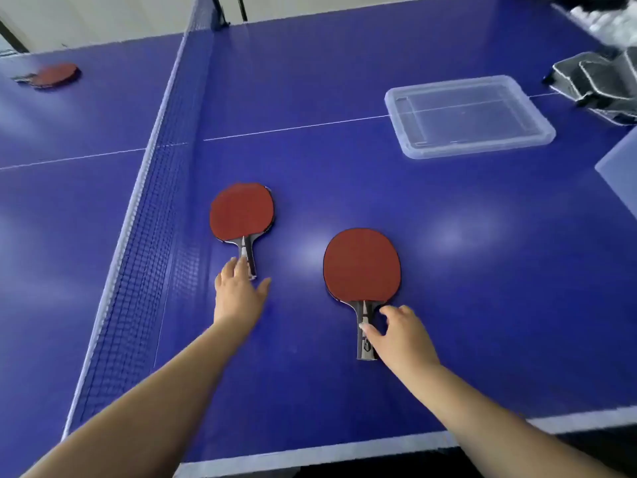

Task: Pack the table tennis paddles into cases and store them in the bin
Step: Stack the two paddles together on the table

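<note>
A: Head view; two paddles on the blue table point(448, 257), red faces up; left paddle point(242, 211) beside the net point(138, 236), right paddle point(362, 265) nearer the person; both handles point back toward the person, blades away.

B: Hands?

A: Left hand point(238, 291) at the butt of the left handle; fingers fairly straight, touching it, thumb spread, no grasp yet. Right hand point(400, 334) on the right handle; thumb across it, fingers curling at its far side; grasp looks begun, not closed.

B: Which hand for which?

A: Each hand lies in line with its own paddle's long axis; judgement: lift both by the handles.

B: Destinations?

A: Clear bin point(468, 115) far right, holding nothing; grey cases point(593, 81) beyond it at the table's edge; third paddle point(51, 74) across the net, blurred.
</note>
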